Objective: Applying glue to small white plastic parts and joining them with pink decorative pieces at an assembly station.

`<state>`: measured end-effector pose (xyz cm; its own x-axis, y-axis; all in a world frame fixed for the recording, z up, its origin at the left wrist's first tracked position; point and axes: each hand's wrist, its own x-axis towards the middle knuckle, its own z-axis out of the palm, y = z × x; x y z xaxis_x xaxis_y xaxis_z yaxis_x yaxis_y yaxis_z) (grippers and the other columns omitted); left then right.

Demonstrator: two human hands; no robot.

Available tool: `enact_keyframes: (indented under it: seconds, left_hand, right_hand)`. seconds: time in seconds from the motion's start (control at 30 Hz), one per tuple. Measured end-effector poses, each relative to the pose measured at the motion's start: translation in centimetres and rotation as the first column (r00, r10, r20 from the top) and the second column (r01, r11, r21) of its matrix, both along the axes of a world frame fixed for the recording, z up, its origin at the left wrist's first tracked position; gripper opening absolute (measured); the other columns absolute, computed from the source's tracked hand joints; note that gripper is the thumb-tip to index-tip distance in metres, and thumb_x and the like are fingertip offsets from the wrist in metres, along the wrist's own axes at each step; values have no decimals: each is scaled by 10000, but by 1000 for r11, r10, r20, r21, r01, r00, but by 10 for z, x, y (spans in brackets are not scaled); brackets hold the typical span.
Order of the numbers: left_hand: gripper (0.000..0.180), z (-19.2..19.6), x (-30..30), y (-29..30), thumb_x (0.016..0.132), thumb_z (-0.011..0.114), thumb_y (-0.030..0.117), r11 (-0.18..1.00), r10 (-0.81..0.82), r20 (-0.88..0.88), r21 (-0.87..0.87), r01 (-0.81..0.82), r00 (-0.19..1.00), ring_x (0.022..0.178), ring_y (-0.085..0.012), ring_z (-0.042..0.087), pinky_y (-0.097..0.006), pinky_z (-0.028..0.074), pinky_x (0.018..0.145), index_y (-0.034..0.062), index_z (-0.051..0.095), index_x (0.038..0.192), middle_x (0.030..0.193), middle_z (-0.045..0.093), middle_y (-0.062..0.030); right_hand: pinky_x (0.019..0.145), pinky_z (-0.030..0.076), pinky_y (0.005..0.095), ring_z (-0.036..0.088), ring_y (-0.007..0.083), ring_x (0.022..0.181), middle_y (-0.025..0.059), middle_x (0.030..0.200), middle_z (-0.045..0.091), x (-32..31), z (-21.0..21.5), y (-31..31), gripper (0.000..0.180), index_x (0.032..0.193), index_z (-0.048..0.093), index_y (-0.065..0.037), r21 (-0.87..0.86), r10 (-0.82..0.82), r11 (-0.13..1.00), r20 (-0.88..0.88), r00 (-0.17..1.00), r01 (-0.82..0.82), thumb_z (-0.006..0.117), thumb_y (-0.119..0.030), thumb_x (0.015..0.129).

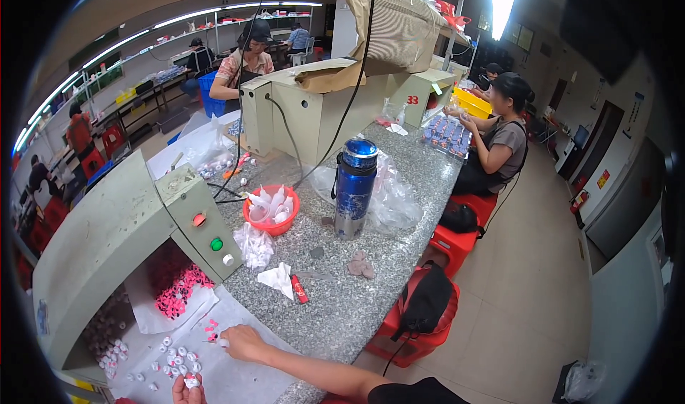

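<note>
My left hand [188, 391], at the lower edge, pinches a small round white piece [191, 381] with pink marks between thumb and fingers. Just beyond it, several similar white pieces [177, 357] lie loose on a white sheet [250, 375]. My right hand [245, 344] reaches in from the right with its fingers closed. Something small and whitish shows at its fingertips, too small to name. Right beside those fingertips lie a few small pink pieces [212, 325]. A heap of pink and black pieces [182, 293] rests on white paper under the grey-green machine housing [100, 225].
Beyond my hands stand a red bowl of white squeeze bottles [271, 210] and a tall blue flask [355, 190]. A red lighter [299, 289] and crumpled tissue [275, 280] lie nearer. Black cables hang across the bench. A co-worker [499, 133] sits further along; red stools [421, 318] line the right side.
</note>
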<state>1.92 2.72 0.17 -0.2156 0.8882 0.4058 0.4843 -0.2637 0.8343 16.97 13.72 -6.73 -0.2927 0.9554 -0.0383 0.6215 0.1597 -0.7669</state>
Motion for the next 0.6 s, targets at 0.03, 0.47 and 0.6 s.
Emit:
enact_keyframes:
  seconds: [0.03, 0.47, 0.6]
  left_hand:
    - [209, 5, 2, 0, 829, 512, 30, 1000, -28, -1, 10, 28, 1000, 924, -335, 538, -369, 414, 825, -64, 565, 1008, 1022, 549, -234]
    - [220, -7, -1, -5, 784, 527, -45, 996, -88, 63, -10, 89, 994, 915, -345, 556, -376, 434, 825, -13, 596, 991, 1046, 549, -231]
    - [245, -24, -16, -8, 784, 515, -59, 994, -69, 74, -75, 74, 995, 943, -340, 552, -378, 426, 844, 27, 609, 994, 1063, 545, -229]
  right_hand:
    - [714, 454, 425, 569, 339, 849, 172, 850, 604, 2, 3, 0, 150, 826, 617, -48, -1, 4, 1000, 1, 1000, -4, 597, -121, 695]
    - [711, 466, 418, 591, 325, 808, 160, 811, 618, 10, -12, -7, 233, 839, 624, -67, -74, -43, 996, 177, 983, 56, 650, -231, 677]
    - [711, 467, 411, 591, 318, 812, 160, 815, 616, 9, -18, -5, 236, 829, 621, -71, -28, 20, 999, 212, 977, -14, 657, -246, 674]
